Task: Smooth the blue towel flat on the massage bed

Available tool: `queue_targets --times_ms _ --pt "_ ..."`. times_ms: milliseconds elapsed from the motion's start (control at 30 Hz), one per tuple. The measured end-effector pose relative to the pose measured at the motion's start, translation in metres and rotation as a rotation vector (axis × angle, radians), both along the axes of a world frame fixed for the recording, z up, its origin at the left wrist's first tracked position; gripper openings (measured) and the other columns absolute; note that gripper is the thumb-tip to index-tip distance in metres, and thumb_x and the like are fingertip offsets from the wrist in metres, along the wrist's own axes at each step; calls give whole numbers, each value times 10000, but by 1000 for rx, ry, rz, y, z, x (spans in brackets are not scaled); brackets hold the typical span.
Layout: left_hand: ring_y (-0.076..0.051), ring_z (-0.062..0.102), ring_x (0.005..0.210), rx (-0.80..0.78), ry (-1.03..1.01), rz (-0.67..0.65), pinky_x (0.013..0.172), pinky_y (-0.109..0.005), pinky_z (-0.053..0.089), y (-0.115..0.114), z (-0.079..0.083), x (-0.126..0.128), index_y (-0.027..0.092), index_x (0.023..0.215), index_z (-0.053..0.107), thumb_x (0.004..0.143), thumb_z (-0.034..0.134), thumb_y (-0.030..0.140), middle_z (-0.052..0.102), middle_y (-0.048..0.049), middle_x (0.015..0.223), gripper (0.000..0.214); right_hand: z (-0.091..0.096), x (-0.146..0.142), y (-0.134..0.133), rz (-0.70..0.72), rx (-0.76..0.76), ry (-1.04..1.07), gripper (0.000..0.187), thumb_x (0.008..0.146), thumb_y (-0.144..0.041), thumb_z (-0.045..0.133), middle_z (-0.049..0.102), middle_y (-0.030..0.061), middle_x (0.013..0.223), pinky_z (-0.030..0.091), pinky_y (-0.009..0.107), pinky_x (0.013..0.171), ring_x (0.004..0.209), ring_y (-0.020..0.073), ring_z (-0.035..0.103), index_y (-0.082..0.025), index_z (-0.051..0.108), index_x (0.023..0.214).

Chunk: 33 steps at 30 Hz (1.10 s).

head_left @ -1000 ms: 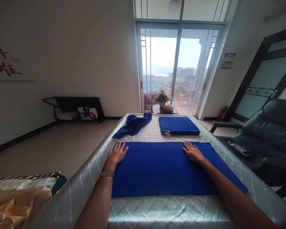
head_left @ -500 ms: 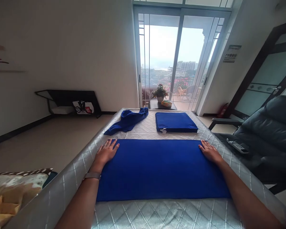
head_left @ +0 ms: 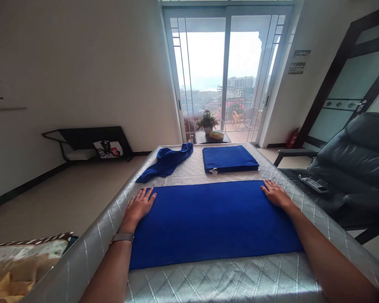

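A long blue towel [head_left: 213, 221] lies flat across the silver quilted mattress [head_left: 208, 282]. My left hand [head_left: 139, 206] rests open and flat on the towel's far left corner, with a watch band on the wrist. My right hand [head_left: 275, 195] lies open and flat on the far right corner. Beyond the towel, a neatly folded stack of blue towels [head_left: 229, 158] sits at the far middle of the mattress. A crumpled blue towel [head_left: 166, 162] lies to its left.
A dark recliner chair [head_left: 350, 168] with a remote stands close on the right. A small table with a potted plant [head_left: 207, 121] stands before the glass balcony doors. A patterned cushion [head_left: 22, 263] is at the lower left. A black shelf [head_left: 88, 143] lines the left wall.
My right hand has slid outward along the towel's far edge to its right corner. The left hand stays at the left corner. The view has shifted slightly.
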<state>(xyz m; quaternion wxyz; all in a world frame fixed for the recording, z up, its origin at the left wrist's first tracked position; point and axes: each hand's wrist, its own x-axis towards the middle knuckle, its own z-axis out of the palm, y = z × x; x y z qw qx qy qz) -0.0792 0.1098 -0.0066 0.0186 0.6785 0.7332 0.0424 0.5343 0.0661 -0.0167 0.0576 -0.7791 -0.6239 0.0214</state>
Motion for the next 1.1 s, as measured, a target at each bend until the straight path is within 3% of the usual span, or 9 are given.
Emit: queue_targets --times_ms 367,1100 --pt "-276 235 1509 41 2 -10 1206 -516 228 5 -7 -4 233 1557 328 1023 231 526 273 -101 1630 617 5 -4 -1 -9 -15 -3 680 996 -478 165 247 65 1641 168 471 1232 1519 232 167 -138 277 1575" --pt "-235 186 1524 -11 5 13 1219 -498 170 3 -6 -5 271 1574 265 1017 178 553 181 -66 1660 630 4 -3 -2 7 1 2 647 1002 -460 191 250 63 1638 166 477 1232 1517 226 178 -162 309 1564"
